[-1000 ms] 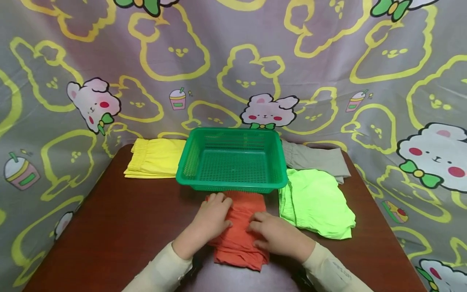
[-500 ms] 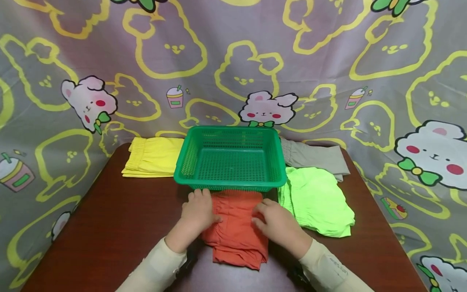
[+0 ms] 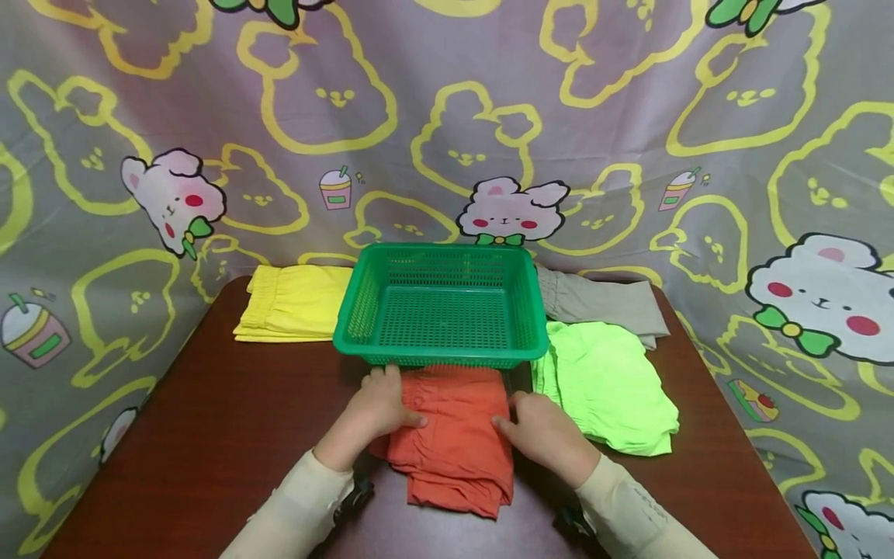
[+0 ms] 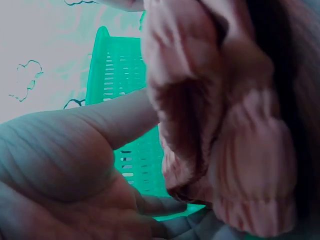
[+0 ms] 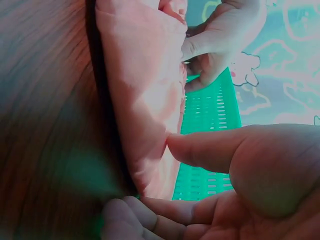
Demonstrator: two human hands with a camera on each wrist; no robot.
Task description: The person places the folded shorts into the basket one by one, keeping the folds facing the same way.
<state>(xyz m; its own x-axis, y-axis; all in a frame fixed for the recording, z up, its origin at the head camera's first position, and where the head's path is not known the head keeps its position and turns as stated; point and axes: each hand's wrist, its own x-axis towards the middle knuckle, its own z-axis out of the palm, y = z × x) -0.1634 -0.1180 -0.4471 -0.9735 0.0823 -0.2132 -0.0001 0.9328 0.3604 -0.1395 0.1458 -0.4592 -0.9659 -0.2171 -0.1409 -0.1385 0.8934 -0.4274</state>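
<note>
Folded orange shorts [image 3: 457, 431] with a gathered elastic waistband lie at the middle front of the table, the waistband toward the basket. My left hand [image 3: 377, 407] grips their left side, thumb on top and fingers low beside the edge. At the right side my right hand [image 3: 548, 431] pinches the edge, its thumb on the upper face. In the right wrist view the right thumb [image 5: 205, 150] presses the cloth while the fingers reach under the edge. The left wrist view shows the gathered cloth [image 4: 250, 150] blurred and close; the left fingertips are partly hidden.
A green plastic basket [image 3: 440, 359] stands just behind the shorts. Folded yellow shorts [image 3: 300, 303] lie to its left. Grey folded clothing [image 3: 608, 301] and lime-green shorts [image 3: 608, 388] lie to its right. A patterned curtain [image 3: 419, 116] hangs behind the brown table [image 3: 209, 435].
My left hand has moved left from the top of the orange shorts to their side. My right hand has shifted slightly right to the opposite edge. The shorts lie flatter and wider.
</note>
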